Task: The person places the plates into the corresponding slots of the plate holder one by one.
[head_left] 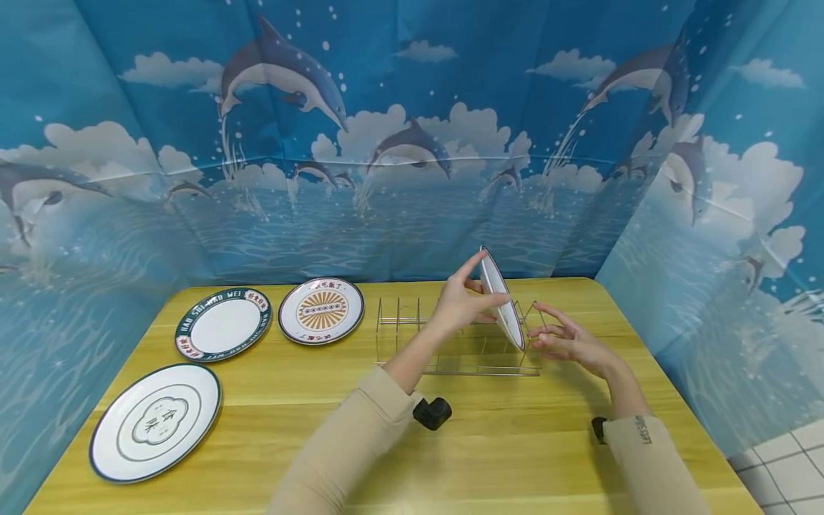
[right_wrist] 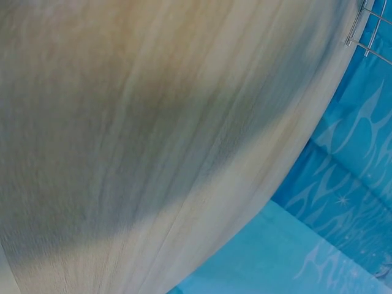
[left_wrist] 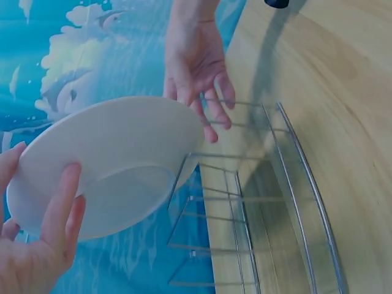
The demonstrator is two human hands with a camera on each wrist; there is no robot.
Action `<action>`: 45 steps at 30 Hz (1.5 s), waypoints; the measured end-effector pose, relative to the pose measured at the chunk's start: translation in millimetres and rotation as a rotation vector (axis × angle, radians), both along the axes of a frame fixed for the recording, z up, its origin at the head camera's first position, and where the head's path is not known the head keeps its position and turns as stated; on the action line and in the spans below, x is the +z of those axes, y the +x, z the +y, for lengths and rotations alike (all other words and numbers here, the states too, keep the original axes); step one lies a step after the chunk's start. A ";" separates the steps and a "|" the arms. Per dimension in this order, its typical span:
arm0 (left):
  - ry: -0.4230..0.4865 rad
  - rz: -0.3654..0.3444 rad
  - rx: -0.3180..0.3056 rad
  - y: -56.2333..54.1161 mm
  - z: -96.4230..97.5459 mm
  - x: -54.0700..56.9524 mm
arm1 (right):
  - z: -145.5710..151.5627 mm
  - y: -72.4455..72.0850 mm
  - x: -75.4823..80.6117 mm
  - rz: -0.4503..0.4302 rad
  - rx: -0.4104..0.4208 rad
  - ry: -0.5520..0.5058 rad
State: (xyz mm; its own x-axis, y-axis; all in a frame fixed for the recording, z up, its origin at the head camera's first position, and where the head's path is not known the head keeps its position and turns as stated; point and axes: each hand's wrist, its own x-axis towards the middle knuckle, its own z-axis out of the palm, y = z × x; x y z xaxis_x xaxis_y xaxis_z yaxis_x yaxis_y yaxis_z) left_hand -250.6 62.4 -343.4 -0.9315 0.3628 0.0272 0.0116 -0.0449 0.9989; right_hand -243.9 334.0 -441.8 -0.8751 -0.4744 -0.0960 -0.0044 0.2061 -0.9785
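Sleeved arms (head_left: 354, 443) reach across the bench (head_left: 508, 458), a tilted plate (head_left: 500, 297) raised at the wire rack (head_left: 476, 370)

Both cuffs are beige, the right one (head_left: 653, 465) marked with small dark lettering, and a black device (head_left: 433, 413) sits at the left wrist, with a second one (head_left: 598, 430) at the right. Of the two hands, the left (head_left: 466, 297) grips the tilted plate near its edge, the thumb against one face and the fingers around toward the other. That plate stands steeply on edge at the right end of the rack, its top leaning left; whether its lower rim touches the wires cannot be told. Just beyond it, the right hand (head_left: 573, 343) is spread wide, fingers apart and slightly bent, close to the rack's end wires; contact with them is unclear.

Three more plates lie flat on the left part of the bench. A sunburst plate (head_left: 322, 312) is nearest the rack, a green-rimmed plate (head_left: 225, 325) with lettering lies just beside it, and a dark-rimmed plate (head_left: 154, 422) with a flower-shaped outline lies closer to the person. Behind everything hangs a blue dolphin curtain (head_left: 412, 214); pale tiles (head_left: 798, 472) show at the lower right.
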 end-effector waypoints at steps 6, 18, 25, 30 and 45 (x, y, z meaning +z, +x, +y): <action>-0.095 0.086 -0.003 4.3 19.2 -6.7 | 1.0 -1.4 -0.1 0.002 0.019 0.003; -0.262 0.185 0.070 11.2 42.2 -37.4 | -0.8 -0.8 0.5 -0.009 -0.003 0.024; -0.372 0.332 0.094 13.3 47.0 -51.4 | -2.7 1.3 2.0 -0.005 -0.010 0.025; -0.395 0.313 0.056 13.0 44.8 -50.8 | -2.4 0.7 1.1 -0.005 -0.006 0.018; -0.203 0.293 0.054 23.6 -45.0 -46.0 | -1.9 0.1 -0.3 0.001 -0.001 0.005</action>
